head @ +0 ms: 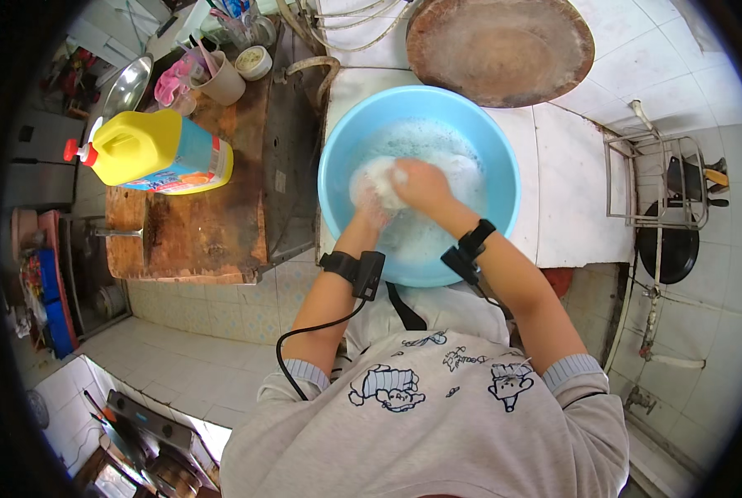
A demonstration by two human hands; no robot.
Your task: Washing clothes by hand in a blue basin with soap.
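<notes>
A round light-blue plastic basin [502, 187] of sudsy water stands on a white counter in front of me. Inside it, both my hands meet at a white, foam-covered item [385, 180], possibly a cloth; the suds hide its exact shape. My right hand [422, 185] curls its fingers over the item's right side. Foam partly covers my left hand [370, 202], which grips the item from the left and below. White froth [427, 140] floats over much of the water.
On a worn wooden table [184, 243] to the left stands a yellow detergent jug [159, 149] with a red pump top. Behind it are a beige cup [221, 81] of utensils and a metal bowl [128, 84]. A round wooden board [502, 50] leans behind the basin; a wire rack [657, 180] hangs right.
</notes>
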